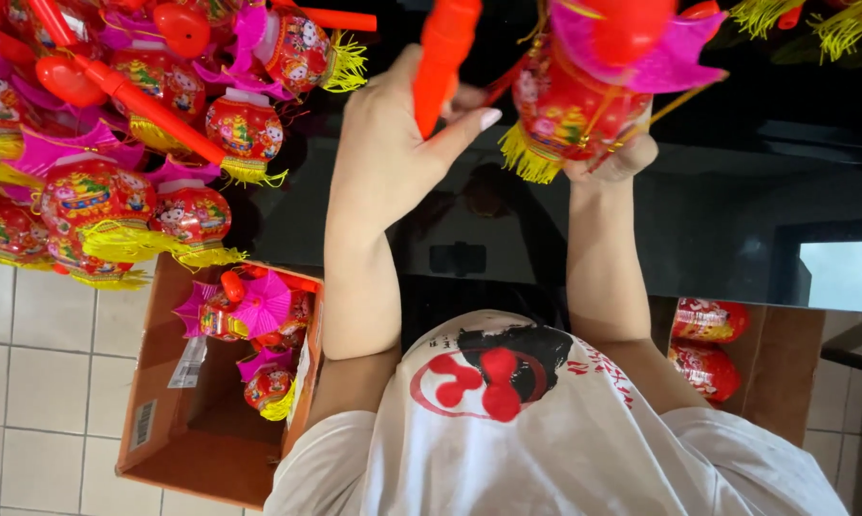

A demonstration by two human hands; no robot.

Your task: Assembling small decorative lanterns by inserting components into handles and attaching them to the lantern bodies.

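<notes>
My left hand (393, 143) is closed around an orange-red plastic stick (442, 48) that points up out of the top of the view. My right hand (622, 158) grips a red toy lantern (570, 110) from below; the lantern has cartoon prints, a yellow fringe and a pink frilled top. Stick and lantern are close together above a glossy black table (718, 220). My white shirt with a red and black print (493, 382) fills the bottom of the view.
A heap of similar red lanterns with pink tops, yellow fringes and red sticks (135, 143) covers the table's left part. An open cardboard box (173, 420) on the tiled floor at lower left holds a few lanterns. Another box (785, 363) at right holds wrapped red lanterns (708, 344).
</notes>
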